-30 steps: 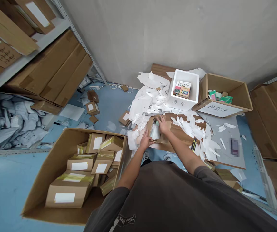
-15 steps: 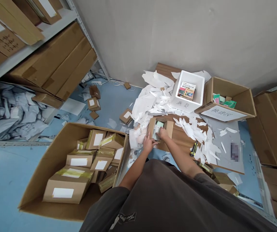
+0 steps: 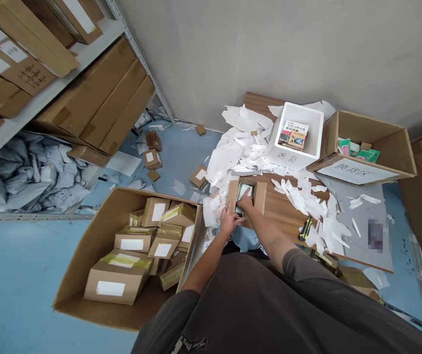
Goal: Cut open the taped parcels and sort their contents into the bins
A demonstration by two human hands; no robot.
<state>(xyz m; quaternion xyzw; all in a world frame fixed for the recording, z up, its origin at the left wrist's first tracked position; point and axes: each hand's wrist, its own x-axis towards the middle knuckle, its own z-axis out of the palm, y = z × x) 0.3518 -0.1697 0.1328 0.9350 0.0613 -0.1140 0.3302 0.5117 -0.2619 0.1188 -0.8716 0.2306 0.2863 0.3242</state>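
A small open cardboard box (image 3: 260,196) rests on the brown wooden board, its side flaps folded outward. Inside lies a pale green, flat-looking item (image 3: 245,190) whose kind I cannot make out. My left hand (image 3: 229,220) is closed on the near left edge of this box. My right hand (image 3: 245,200) reaches down into the opening, its fingers bent around the pale green item and partly hidden by it and the box walls. To the right, a yellow and black utility knife (image 3: 305,228) lies near the board's front edge.
A large carton (image 3: 71,268) of taped, labelled parcels stands at my left. Torn white paper (image 3: 227,156) covers much of the board. Behind are a white foam box (image 3: 294,160) with books and a labelled carton (image 3: 363,169). A loaded shelf (image 3: 96,39) rises at left.
My right hand has gone from lying spread over the box to reaching inside it, onto the pale green item. My left hand stays at the near left edge. The view has shifted slightly.
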